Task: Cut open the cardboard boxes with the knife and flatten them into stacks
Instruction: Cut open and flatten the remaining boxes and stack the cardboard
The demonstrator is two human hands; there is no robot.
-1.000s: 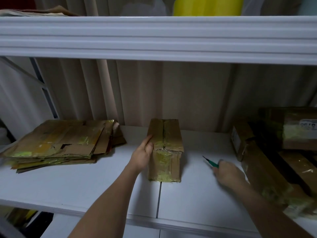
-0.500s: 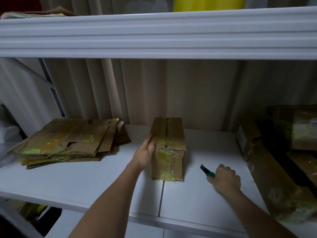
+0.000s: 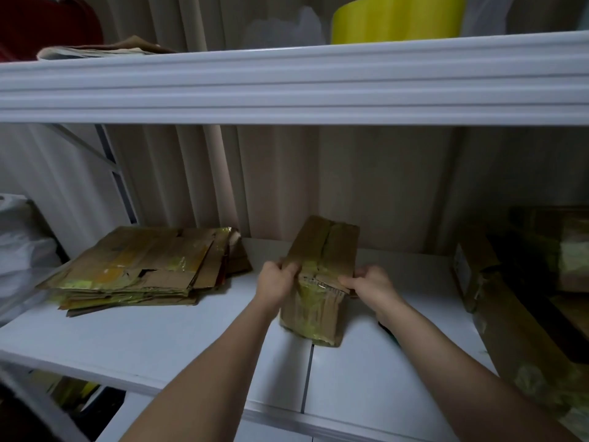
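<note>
A small taped cardboard box [image 3: 318,275] is stood mid-shelf on the white shelf [image 3: 191,339], its cut top edge gripped by the left hand [image 3: 275,282] and right hand [image 3: 369,283], fingers curled on the flaps. One stack of flattened cardboard [image 3: 140,266] is done at left; unopened boxes [image 3: 510,298] are left at right. The knife is not clearly seen.

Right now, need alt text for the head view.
Both hands, left and right, grip the near top edge of a taped cardboard box standing on a white shelf, flattened cardboard stack to its left.
</note>
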